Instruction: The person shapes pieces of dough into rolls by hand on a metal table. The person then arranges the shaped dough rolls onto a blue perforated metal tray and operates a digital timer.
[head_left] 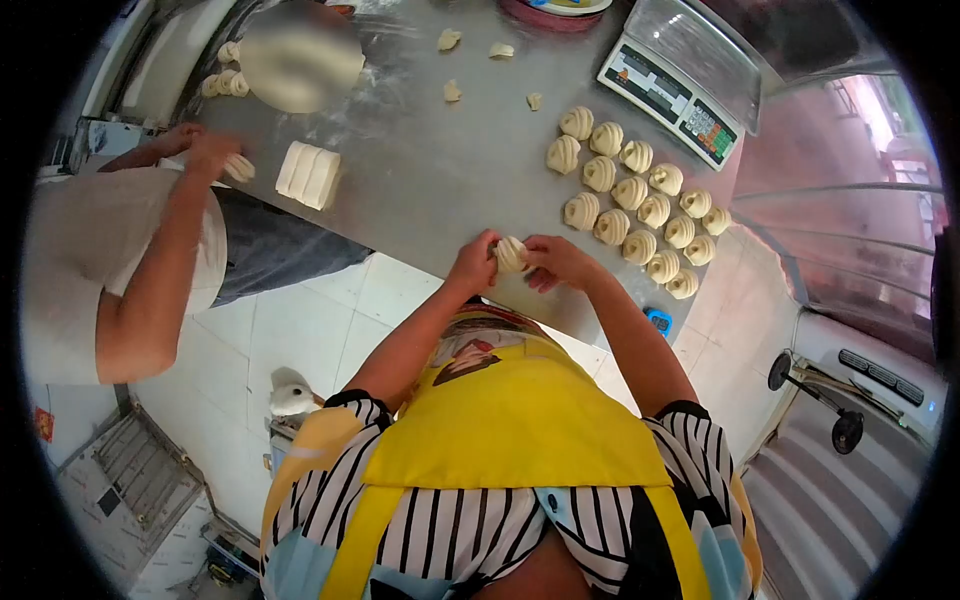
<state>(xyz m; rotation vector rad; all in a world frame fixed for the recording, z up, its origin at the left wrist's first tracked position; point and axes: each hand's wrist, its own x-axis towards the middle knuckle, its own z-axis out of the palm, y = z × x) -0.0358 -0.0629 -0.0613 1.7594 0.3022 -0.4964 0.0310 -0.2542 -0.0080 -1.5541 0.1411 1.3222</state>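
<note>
Between my two hands, close to the table's front edge, is a twisted dough roll (511,254). My left hand (474,264) grips its left side with bent fingers. My right hand (558,262) pinches its right side between thumb and fingers. To the right, several shaped dough rolls (630,193) stand in rows on the metal table (420,170). Small flat dough scraps (452,91) lie on the tabletop beyond my hands.
A digital scale (672,95) stands at the back right. On the left, a co-worker's hands (207,153) hold a dough piece (239,167) near a stack of dough strips (308,175). A blue timer (659,321) sits by the table's front right edge.
</note>
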